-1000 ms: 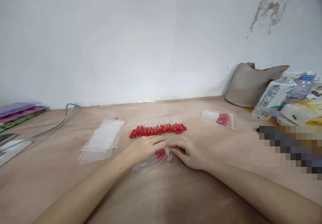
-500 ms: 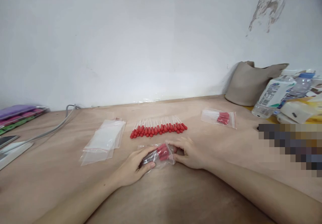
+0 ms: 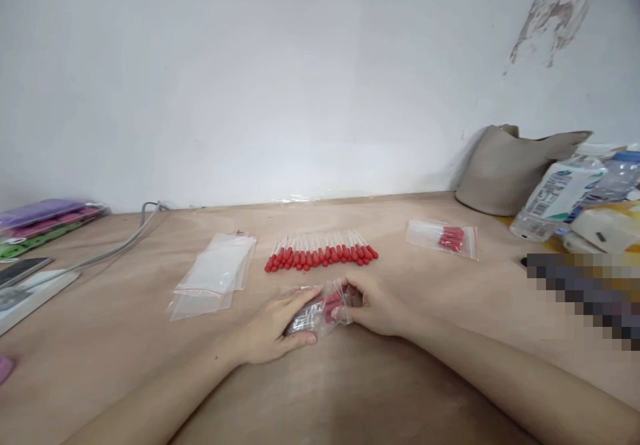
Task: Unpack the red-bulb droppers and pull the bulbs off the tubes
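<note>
Near the table's front, a clear zip bag (image 3: 309,317) lies between my two hands, with several red-tipped sticks (image 3: 332,306) inside. My left hand (image 3: 273,325) grips the bag's left part, thumb at the near side and fingers over the far side. At the bag's right end, my right hand (image 3: 367,303) pinches the plastic edge close to the red tips. Just beyond the hands is a row of red-tipped sticks (image 3: 320,256), pale shafts pointing away. To the left lies a small stack of flat zip bags (image 3: 214,273).
A filled zip bag (image 3: 451,238) lies at the right. Behind it stand a grey-beige container (image 3: 495,171) and a plastic bottle (image 3: 560,195). On the left are a grey cable (image 3: 115,248), a phone (image 3: 23,271) and packets of coloured items (image 3: 45,215).
The view has turned slightly left, so the table items appear shifted right. My right fingers have curled more at the bag's end, and my left thumb sits a little lower.
</note>
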Motion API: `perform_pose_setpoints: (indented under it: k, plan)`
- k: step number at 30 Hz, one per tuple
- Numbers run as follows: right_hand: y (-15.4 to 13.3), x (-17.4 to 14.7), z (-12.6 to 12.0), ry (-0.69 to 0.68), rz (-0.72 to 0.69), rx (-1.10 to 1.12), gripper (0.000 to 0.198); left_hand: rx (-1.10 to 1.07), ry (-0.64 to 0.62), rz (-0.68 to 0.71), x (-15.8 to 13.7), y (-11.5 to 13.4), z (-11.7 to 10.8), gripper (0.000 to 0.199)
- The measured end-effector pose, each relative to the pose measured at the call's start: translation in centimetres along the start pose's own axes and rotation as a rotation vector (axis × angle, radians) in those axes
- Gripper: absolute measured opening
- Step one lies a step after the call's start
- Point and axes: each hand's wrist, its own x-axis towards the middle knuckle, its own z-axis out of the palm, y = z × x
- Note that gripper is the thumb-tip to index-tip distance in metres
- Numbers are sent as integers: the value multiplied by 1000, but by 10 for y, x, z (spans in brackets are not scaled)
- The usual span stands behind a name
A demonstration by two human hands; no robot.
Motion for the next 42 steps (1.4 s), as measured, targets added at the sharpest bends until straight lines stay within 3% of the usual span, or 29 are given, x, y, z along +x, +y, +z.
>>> perform_pose_setpoints:
  k: [5,8,12,18,23,27,31,34,38,42]
  plan:
    - [-1,-3,-1,-66,123,173,19,-17,27,-1,1,4,-1,61]
    - [0,-2,-1,-109,147,258,17,-23,29,2,0,3,-1,61]
    - [8,-1,-6,-71,174,303,21,-1,14,0,0,2,0,61]
    - [10,3,-21,-156,212,384,29,2,12,24,1,2,-1,58]
    - [19,9,-43,-94,250,471,37,5,11,43,0,1,-2,57]
    - [32,13,-75,22,295,520,40,9,-8,54,0,0,-2,57]
    - [29,21,-104,279,168,528,35,9,-12,43,0,1,-3,57]
    - [17,34,-106,425,71,466,31,3,3,52,0,2,-3,56]
    - [5,59,-74,490,-68,226,24,-1,11,59,1,2,-3,56]
    - [3,85,-29,341,-347,-146,13,3,11,58,0,1,-2,56]
